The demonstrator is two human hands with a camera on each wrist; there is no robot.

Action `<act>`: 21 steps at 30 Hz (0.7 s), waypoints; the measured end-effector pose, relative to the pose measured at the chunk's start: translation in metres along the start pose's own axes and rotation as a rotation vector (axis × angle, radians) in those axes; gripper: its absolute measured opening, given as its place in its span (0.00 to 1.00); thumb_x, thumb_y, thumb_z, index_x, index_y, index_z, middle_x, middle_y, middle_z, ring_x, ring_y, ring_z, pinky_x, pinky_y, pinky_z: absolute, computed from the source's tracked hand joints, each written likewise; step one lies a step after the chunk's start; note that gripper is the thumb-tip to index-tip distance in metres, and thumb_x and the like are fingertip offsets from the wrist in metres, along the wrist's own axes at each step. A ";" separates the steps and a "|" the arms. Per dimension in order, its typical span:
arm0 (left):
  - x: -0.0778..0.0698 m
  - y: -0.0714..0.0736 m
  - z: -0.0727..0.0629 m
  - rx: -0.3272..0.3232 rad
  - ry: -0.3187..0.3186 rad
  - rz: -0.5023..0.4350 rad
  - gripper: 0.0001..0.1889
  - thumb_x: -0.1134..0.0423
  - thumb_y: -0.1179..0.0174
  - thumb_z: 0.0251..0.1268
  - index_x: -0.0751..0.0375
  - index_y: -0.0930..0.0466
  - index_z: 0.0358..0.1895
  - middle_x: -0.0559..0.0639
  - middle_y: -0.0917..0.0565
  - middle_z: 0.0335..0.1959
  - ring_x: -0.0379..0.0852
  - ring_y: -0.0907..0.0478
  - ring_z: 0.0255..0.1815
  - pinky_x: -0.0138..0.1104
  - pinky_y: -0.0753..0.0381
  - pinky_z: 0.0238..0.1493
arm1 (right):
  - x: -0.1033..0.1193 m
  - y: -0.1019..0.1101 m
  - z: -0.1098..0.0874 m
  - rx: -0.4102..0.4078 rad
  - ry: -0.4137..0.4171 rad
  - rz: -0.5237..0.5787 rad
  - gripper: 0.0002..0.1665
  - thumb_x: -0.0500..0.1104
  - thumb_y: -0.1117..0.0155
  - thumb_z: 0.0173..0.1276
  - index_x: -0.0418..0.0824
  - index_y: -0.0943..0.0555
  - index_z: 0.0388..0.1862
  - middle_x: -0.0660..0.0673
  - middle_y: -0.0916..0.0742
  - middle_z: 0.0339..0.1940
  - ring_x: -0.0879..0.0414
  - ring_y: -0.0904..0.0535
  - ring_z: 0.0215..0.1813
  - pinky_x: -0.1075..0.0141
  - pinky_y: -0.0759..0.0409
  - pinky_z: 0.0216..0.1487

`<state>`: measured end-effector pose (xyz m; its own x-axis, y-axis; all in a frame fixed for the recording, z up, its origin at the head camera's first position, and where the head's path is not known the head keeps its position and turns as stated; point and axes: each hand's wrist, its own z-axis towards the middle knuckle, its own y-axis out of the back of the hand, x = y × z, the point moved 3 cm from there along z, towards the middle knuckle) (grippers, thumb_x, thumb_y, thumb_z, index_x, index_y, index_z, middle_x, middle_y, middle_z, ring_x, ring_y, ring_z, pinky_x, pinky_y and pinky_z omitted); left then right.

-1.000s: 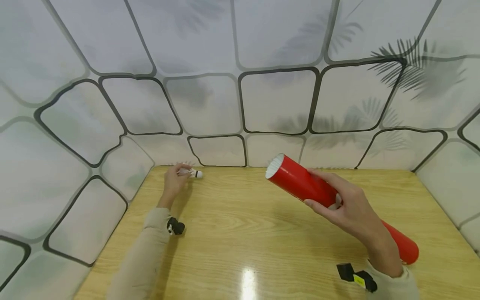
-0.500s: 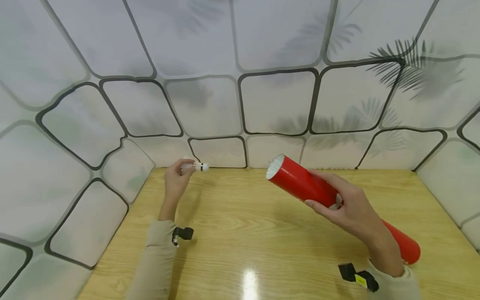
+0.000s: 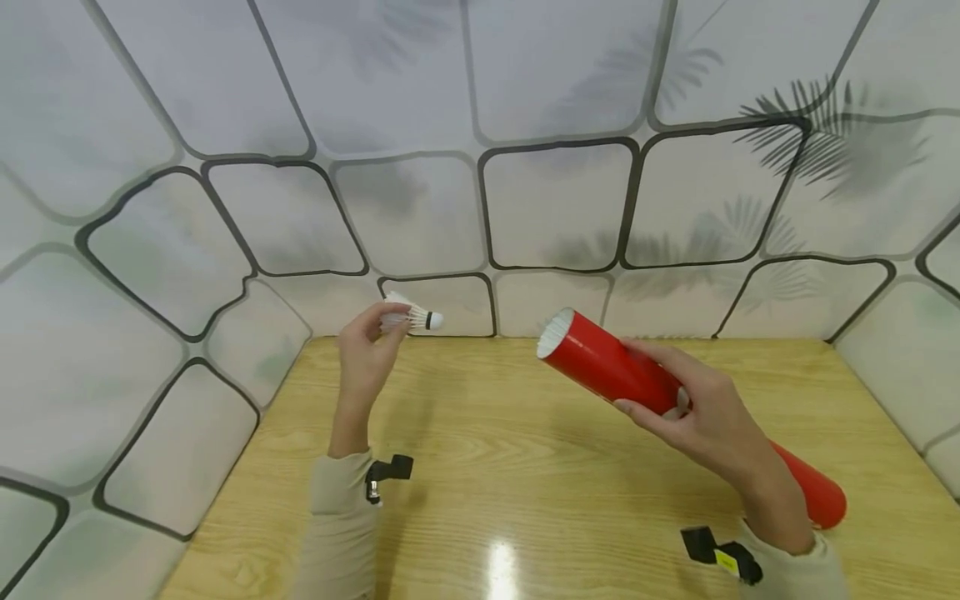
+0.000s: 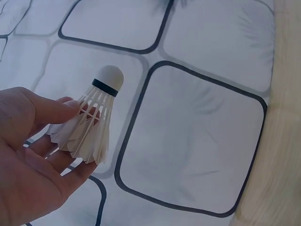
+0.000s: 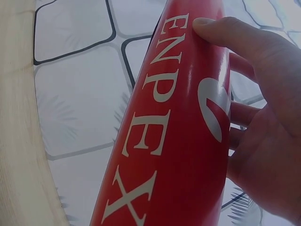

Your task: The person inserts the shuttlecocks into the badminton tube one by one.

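A white feather shuttlecock [image 3: 422, 317] with a black band is pinched by its skirt between the thumb and fingers of my left hand [image 3: 365, 354]. Its cork points right in the head view, and it is up off the table near the back. In the left wrist view the shuttlecock [image 4: 96, 117] has its cork up. My right hand [image 3: 708, 417] grips a long red tube [image 3: 603, 358] lettered ENPEX. The tube slants, its open end up and toward the left, showing white feather-like edges inside. My wrist hides part of its middle; the lower end shows beyond the forearm.
A light wooden table [image 3: 480, 467] lies beneath both hands. Its back edge meets a pale cloth wall [image 3: 555, 200] with dark outlined shapes and leaf prints, which also closes in both sides. Small black camera mounts [image 3: 390, 469] sit on both wrists.
My left hand has lifted the shuttlecock from near the table's back left and carried it rightward and up, closer to the tube. The right hand and tube have barely moved.
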<state>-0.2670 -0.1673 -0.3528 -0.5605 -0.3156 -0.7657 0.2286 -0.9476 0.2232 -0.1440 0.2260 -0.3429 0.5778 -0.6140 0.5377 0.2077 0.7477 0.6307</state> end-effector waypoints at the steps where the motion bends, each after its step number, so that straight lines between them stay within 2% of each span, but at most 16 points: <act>1: -0.005 -0.002 -0.001 0.000 -0.010 -0.007 0.10 0.79 0.34 0.63 0.72 0.14 0.47 0.65 0.13 0.46 0.54 0.15 0.45 0.24 0.20 0.44 | 0.000 0.000 0.000 0.001 0.001 0.002 0.46 0.33 0.18 0.54 0.49 0.25 0.72 0.44 0.16 0.58 0.50 0.19 0.47 0.67 0.16 0.25; 5: -0.018 -0.007 -0.003 0.016 -0.015 -0.060 0.10 0.81 0.35 0.64 0.75 0.15 0.48 0.68 0.14 0.47 0.59 0.16 0.48 0.27 0.20 0.49 | 0.000 -0.001 -0.001 0.002 -0.001 0.005 0.46 0.32 0.18 0.54 0.48 0.25 0.72 0.43 0.16 0.58 0.49 0.19 0.47 0.67 0.16 0.25; 9: -0.029 -0.010 -0.007 0.032 -0.028 -0.095 0.10 0.81 0.36 0.65 0.74 0.15 0.48 0.66 0.14 0.48 0.56 0.16 0.50 0.29 0.19 0.51 | 0.000 0.000 -0.001 0.005 -0.009 0.004 0.47 0.32 0.18 0.54 0.49 0.25 0.73 0.43 0.16 0.58 0.48 0.20 0.48 0.67 0.16 0.25; 14: -0.041 -0.013 -0.012 0.043 -0.071 -0.115 0.10 0.80 0.35 0.65 0.71 0.14 0.48 0.62 0.13 0.48 0.55 0.16 0.51 0.32 0.18 0.53 | 0.000 0.000 0.000 0.007 -0.007 0.001 0.47 0.32 0.18 0.54 0.49 0.25 0.73 0.43 0.16 0.58 0.49 0.20 0.48 0.67 0.16 0.25; 21: -0.058 -0.022 -0.018 0.063 -0.141 -0.161 0.11 0.80 0.35 0.65 0.71 0.15 0.49 0.62 0.13 0.47 0.55 0.16 0.50 0.34 0.17 0.53 | 0.001 -0.002 0.002 0.010 -0.004 -0.001 0.47 0.32 0.18 0.54 0.50 0.26 0.73 0.44 0.16 0.58 0.50 0.20 0.48 0.67 0.16 0.25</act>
<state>-0.2249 -0.1273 -0.3239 -0.6924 -0.1592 -0.7038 0.0791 -0.9862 0.1452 -0.1449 0.2234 -0.3423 0.5748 -0.6158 0.5389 0.2008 0.7445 0.6367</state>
